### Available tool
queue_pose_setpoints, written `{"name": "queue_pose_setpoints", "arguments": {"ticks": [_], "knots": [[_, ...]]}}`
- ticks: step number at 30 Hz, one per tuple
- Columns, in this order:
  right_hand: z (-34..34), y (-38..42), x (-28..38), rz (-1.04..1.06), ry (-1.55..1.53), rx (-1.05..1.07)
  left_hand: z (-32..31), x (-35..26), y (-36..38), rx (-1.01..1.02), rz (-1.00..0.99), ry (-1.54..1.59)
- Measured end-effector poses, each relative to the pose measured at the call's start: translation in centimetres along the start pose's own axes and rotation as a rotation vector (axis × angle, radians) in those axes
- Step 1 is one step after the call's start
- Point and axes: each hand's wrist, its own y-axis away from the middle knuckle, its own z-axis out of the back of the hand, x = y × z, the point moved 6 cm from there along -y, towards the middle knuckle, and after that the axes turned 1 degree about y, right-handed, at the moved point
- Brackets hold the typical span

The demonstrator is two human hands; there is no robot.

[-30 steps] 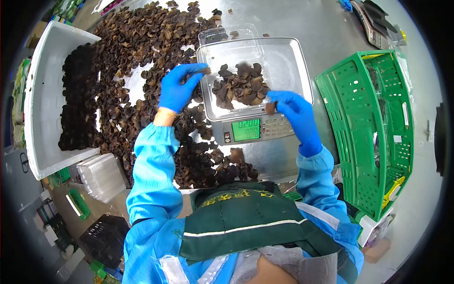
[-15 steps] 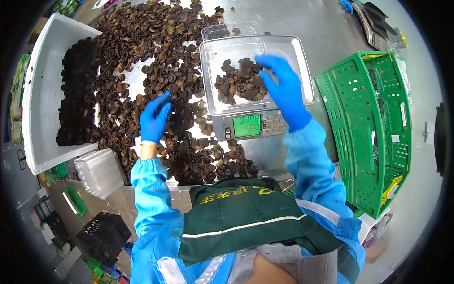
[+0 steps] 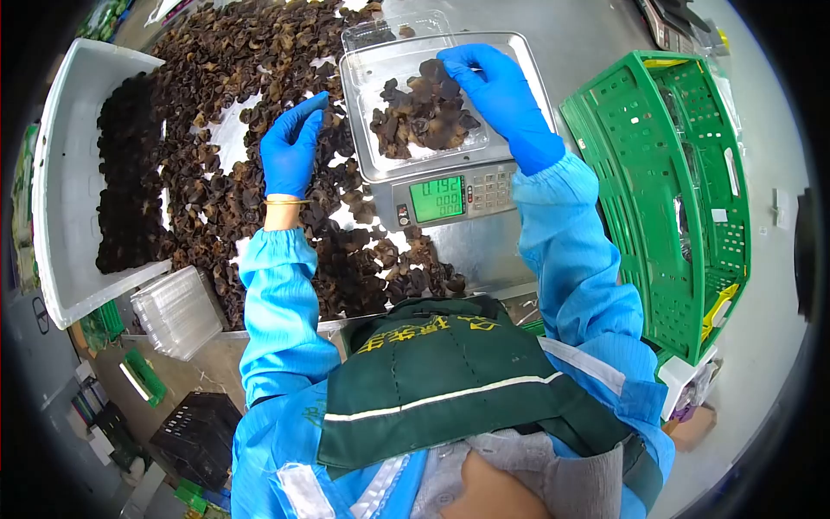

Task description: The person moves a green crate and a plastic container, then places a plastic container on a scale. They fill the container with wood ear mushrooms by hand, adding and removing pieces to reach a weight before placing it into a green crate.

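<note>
My right hand [image 3: 501, 95], in a blue glove, is over the tray of the digital scale [image 3: 467, 195]. Its thumb and forefinger are closed at the edge of a dark wood ear mushroom piece [image 3: 435, 78]. Beneath lies a heap of wood ear mushrooms [image 3: 419, 121] in a clear plastic box [image 3: 474, 149], whose lid [image 3: 393, 30] is folded back beyond the tray. The green display seems to read 0.192. My left hand [image 3: 290, 151], also gloved, is above the loose wood ears left of the scale, thumb apart from the fingers, with nothing visible in it.
Loose wood ears [image 3: 225, 78] cover the metal table's left side, spilling from a tipped white foam box [image 3: 65, 182]. Stacked clear boxes [image 3: 177, 311] stand at the front left edge. Green crates [image 3: 640, 208] stand to the right. A dark device [image 3: 666, 26] is at the far right.
A blurred mushroom piece was below my open right hand; now that hand's fingertips are together at a piece higher on the heap. My left hand has shifted slightly forward over the pile.
</note>
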Motion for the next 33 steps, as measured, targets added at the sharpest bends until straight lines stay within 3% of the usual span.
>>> {"name": "queue_pose_setpoints", "arguments": {"ticks": [1,5,9,14,19,21,22,25,28,31,32,33], "knots": [[0.5,0.4,0.6,-0.038,-0.124,0.007,0.0,0.0,0.0,0.004,-0.002,0.001],[2.5,2.2,1.7,-0.072,-0.075,-0.008,0.0,-0.3,-0.1,-0.011,0.018,0.070],[3.8,4.9,2.0,-0.245,-0.245,-0.050,-0.3,-1.8,0.0,-0.032,0.009,0.179],[3.9,7.2,1.7,-0.345,-0.362,-0.047,-3.5,-7.1,1.4,0.111,-0.064,0.130],[1.4,11.1,-0.9,-0.351,-0.435,0.011,-3.5,-2.3,-1.6,-0.008,0.051,0.196],[0.4,14.0,-2.3,-0.414,-0.412,0.066,-3.1,1.7,-2.7,-0.057,0.304,0.382],[-0.4,15.8,-3.2,-0.476,-0.392,0.127,-3.0,3.3,-3.5,-0.063,0.340,0.420],[-2.7,20.7,-6.1,-0.618,-0.470,0.169,-3.4,5.6,-5.4,-0.078,0.402,0.540],[-4.6,24.1,-8.6,-0.661,-0.328,0.253,-4.5,7.0,-7.2,-0.026,0.428,0.558],[-5.9,24.8,-9.1,-0.701,-0.399,0.247,-5.6,7.8,-8.6,0.006,0.461,0.574],[-6.1,25.0,-9.6,-0.706,-0.402,0.250,-5.7,7.8,-8.8,0.002,0.471,0.608],[-5.6,24.5,-9.7,-0.531,-0.114,0.245,-5.5,7.9,-8.6,-0.006,0.482,0.639]]}}
